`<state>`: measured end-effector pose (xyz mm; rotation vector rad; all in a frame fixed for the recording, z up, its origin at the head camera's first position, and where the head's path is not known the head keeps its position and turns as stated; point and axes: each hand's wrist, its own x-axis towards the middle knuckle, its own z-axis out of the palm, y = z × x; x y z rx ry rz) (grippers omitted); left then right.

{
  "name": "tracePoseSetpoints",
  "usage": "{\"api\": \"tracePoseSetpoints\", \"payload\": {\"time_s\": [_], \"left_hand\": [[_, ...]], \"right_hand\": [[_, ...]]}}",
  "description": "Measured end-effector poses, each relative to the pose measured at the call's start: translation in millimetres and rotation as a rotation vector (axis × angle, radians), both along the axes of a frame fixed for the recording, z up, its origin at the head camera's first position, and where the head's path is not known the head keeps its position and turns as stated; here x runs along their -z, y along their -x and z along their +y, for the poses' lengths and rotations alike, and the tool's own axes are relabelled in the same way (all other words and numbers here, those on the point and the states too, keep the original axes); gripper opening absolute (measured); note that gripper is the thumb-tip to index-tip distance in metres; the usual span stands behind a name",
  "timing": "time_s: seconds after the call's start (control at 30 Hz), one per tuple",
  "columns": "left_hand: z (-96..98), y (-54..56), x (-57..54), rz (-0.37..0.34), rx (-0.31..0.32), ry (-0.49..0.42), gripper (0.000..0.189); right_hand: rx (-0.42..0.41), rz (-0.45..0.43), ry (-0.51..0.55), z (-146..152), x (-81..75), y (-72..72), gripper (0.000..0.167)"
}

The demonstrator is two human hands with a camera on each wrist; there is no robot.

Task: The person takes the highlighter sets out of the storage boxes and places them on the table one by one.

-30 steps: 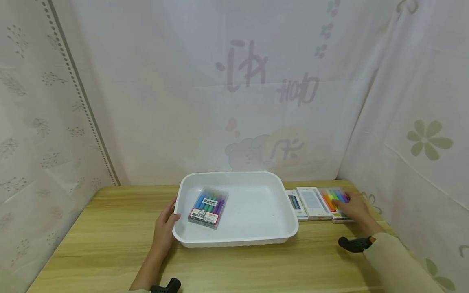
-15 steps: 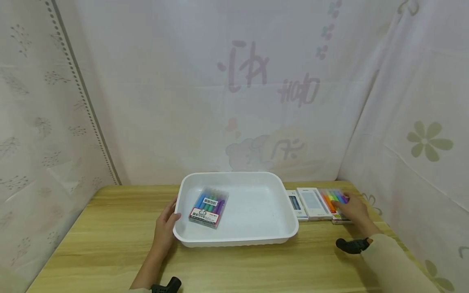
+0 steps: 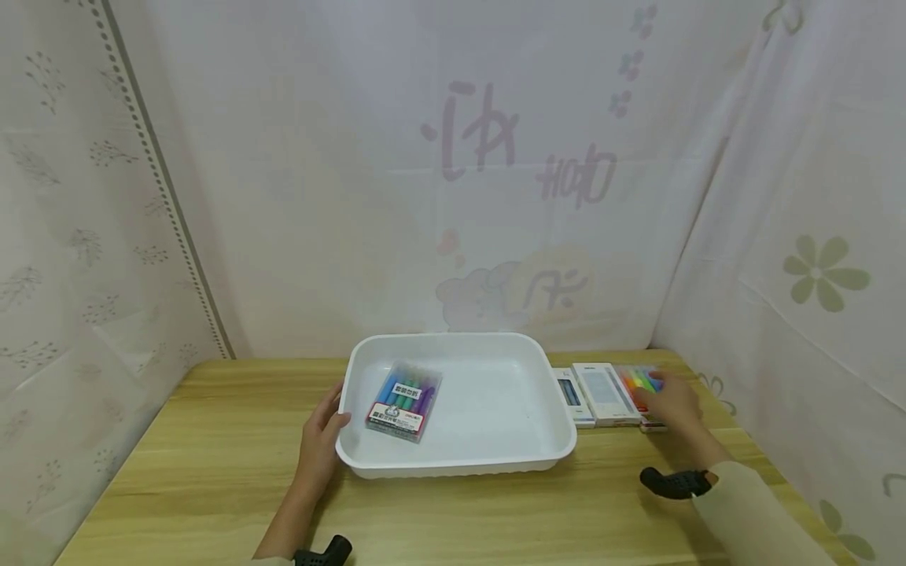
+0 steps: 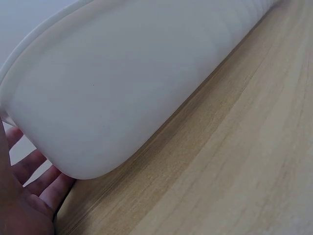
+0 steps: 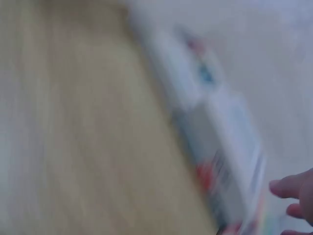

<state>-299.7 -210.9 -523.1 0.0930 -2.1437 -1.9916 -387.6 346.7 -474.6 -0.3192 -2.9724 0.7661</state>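
A white plastic tray (image 3: 488,409) stands on the table. My left hand (image 3: 320,444) holds its left side, thumb over the rim and fingers against the outer wall, as the left wrist view shows. Inside the tray, on the left, lies a clear pack of blue, green and purple markers (image 3: 403,402). My right hand (image 3: 672,401) is over a clear pack of rainbow-coloured markers (image 3: 632,379) at the far right, partly covering it. In the blurred right wrist view, its fingertips (image 5: 279,188) are spread apart, with nothing visible between them.
Between the tray and the rainbow pack lie a white box with a grey panel (image 3: 606,393) and a white box with a dark window (image 3: 572,397), its left part hidden by the tray. Patterned curtains (image 3: 340,196) hang behind and on both sides of the wooden table (image 3: 453,519).
My right hand has shifted slightly left over the rainbow marker pack, covering more of it. My left hand and the tray have stayed in place.
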Motion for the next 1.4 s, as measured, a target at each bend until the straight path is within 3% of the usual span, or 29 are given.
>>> {"api": "tracePoseSetpoints", "payload": {"time_s": [0.33, 0.6, 0.73, 0.93, 1.1, 1.4], "left_hand": [[-0.2, -0.1, -1.3, 0.017, -0.012, 0.003, 0.056], [-4.2, 0.4, -3.6, 0.015, -0.039, 0.020, 0.058], [-7.4, -0.7, -6.2, -0.005, -0.053, 0.012, 0.058], [-9.2, -2.4, -8.0, -0.015, -0.066, 0.009, 0.059], [-9.8, -3.6, -7.1, -0.007, -0.085, 0.018, 0.061], [-9.1, -4.6, -6.7, -0.009, -0.079, 0.006, 0.060]], "right_hand": [[-0.135, 0.014, 0.267, -63.4, -37.9, -17.1, 0.072], [-0.285, 0.039, 0.367, -111.7, -60.0, -27.7, 0.060], [-0.337, -0.005, 0.415, -135.7, -67.4, -33.1, 0.057], [-0.398, -0.128, 0.519, -170.8, -70.3, -36.6, 0.059], [-0.402, -0.238, 0.592, -200.5, -70.5, -41.9, 0.060], [-0.393, -0.348, 0.617, -240.5, -56.2, -44.4, 0.065]]}}
